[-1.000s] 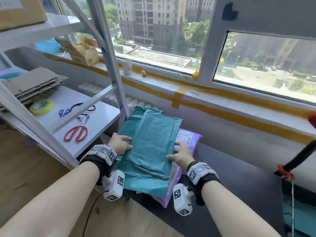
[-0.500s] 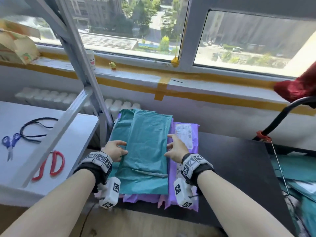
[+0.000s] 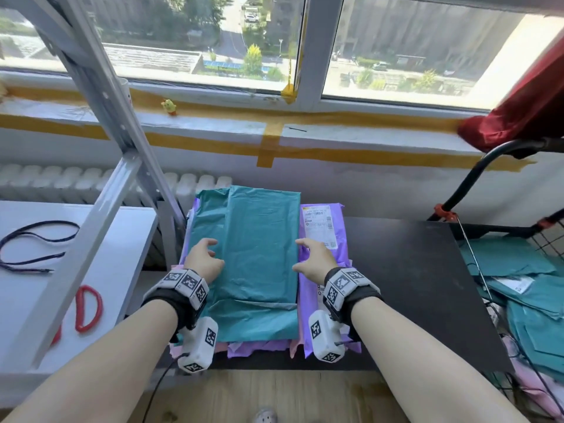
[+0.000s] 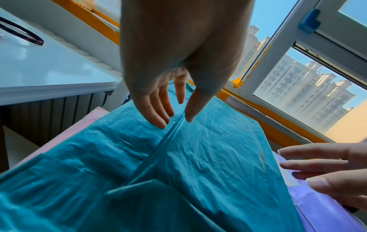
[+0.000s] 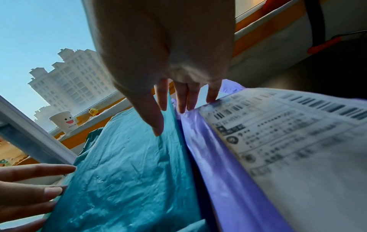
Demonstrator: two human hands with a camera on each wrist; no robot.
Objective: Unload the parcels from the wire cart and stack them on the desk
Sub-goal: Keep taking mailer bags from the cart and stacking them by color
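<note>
Teal parcel (image 3: 259,254) atop a stack at the desk's (image 3: 412,285) left edge, overlapping a purple parcel (image 3: 323,227). Left hand (image 3: 204,260) and right hand (image 3: 314,260) flanking it, fingers straight and loose, gripping nothing. Best squared gently from both sides, edges aligned.

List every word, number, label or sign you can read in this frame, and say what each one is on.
No text here can be read with confidence.
Shipping label on the purple parcel: barcodes and printed lines, too blurred to read.
Paper cup on the window sill: a smiling face with small print beneath, too small to read.
Second label on a teal parcel in the wire cart: unreadable.
Wrist camera markers: square patterns only, no words.
</note>
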